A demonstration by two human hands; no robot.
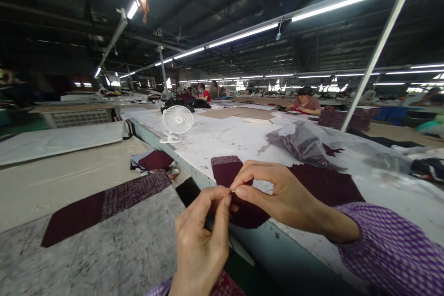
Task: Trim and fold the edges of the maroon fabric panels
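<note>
My left hand (203, 233) and my right hand (280, 192) meet fingertip to fingertip above the edge of the long table. Each one pinches thumb against forefinger. Whatever is between the fingertips is tiny and pale, too small to name. Behind and below the hands lies a dark maroon fabric piece (225, 173) with a speckled end band, reaching over the table edge and partly hidden by my fingers. Right of it, a larger maroon fabric piece (322, 185) spreads on the table, partly behind my right hand.
A white fan (177, 120) stands at the edge of the white-topped table (222, 134). Clear plastic sheeting (301, 143) lies to the right. On the left surface rest a long maroon strip (79, 212) and a folded maroon bundle (154, 160). A person (305, 101) sits across the table.
</note>
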